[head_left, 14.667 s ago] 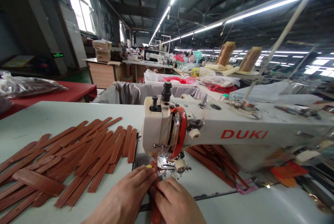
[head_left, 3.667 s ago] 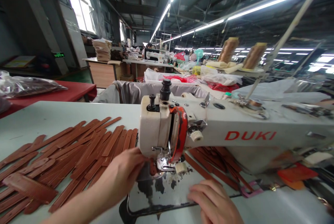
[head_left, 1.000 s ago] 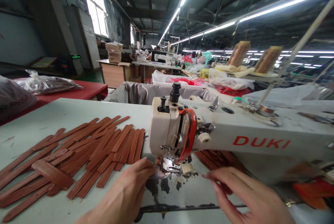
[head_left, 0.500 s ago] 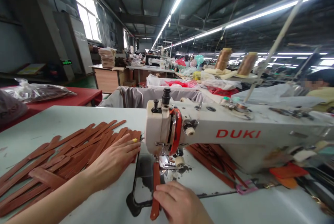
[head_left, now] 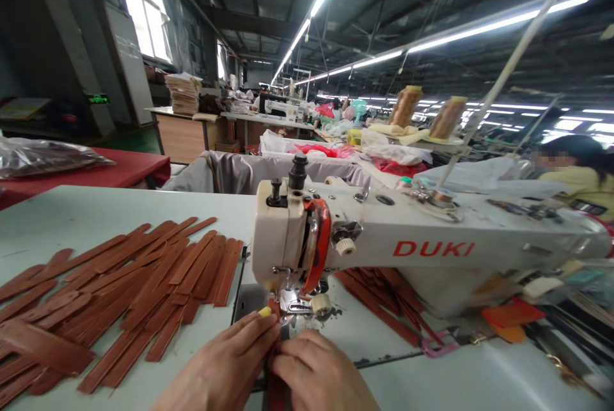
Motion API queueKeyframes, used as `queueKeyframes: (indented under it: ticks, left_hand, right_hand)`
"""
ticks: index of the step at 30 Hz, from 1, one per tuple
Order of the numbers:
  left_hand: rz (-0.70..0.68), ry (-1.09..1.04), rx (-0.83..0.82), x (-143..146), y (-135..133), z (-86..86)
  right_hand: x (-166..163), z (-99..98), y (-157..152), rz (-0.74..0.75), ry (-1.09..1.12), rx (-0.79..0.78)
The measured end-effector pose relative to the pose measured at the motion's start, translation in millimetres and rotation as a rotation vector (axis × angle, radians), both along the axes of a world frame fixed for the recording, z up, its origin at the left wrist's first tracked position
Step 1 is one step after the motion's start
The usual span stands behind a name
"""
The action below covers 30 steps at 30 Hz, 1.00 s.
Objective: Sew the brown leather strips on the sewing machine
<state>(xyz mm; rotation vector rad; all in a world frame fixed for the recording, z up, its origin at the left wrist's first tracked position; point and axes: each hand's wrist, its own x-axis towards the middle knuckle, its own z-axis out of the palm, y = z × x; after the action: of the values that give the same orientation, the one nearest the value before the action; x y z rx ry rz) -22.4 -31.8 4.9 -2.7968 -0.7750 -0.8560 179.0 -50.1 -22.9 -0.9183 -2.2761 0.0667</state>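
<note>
A brown leather strap (head_left: 277, 395) runs lengthwise under the needle area of a white sewing machine (head_left: 432, 235). My left hand (head_left: 225, 360) is on the strap's left side, fingers together against it close to the presser foot (head_left: 293, 302). One of its fingers wears a yellow band (head_left: 265, 312). On the strap's right side is my right hand (head_left: 323, 372), its fingers curled and gripping the edge. Both hands hide much of the strap. To the left lies a loose pile of similar brown straps (head_left: 158, 283).
More brown straps (head_left: 378, 302) lie beneath the machine arm, beside a pink clip-like piece (head_left: 440, 343). Orange scraps (head_left: 511, 318) sit at the right. Behind are a grey cloth-lined bin (head_left: 235, 173), thread cones (head_left: 405, 106) and a person in yellow (head_left: 578, 174).
My left hand has moved right from the pile to the strap at the needle. My right hand has shifted slightly forward along it. The camera view has turned a little.
</note>
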Motion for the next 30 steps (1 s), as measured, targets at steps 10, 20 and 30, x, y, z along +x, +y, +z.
queueKeyframes:
  ticks: [10,20,30]
  left_hand:
    - [0.032,-0.070,0.066,-2.5,7.7,-26.3]
    - [0.008,-0.040,0.024,-0.7,10.6,-26.0]
    - [0.037,-0.047,-0.104,-7.2,12.3,-15.6]
  right_hand:
    - [75.7,37.3,36.2,-0.448,-0.125,-0.059]
    - [68.9,6.9,-6.8,-0.322,-0.137,-0.088]
    - [71.6,-9.8,-13.0,-0.336,-0.110,-0.110]
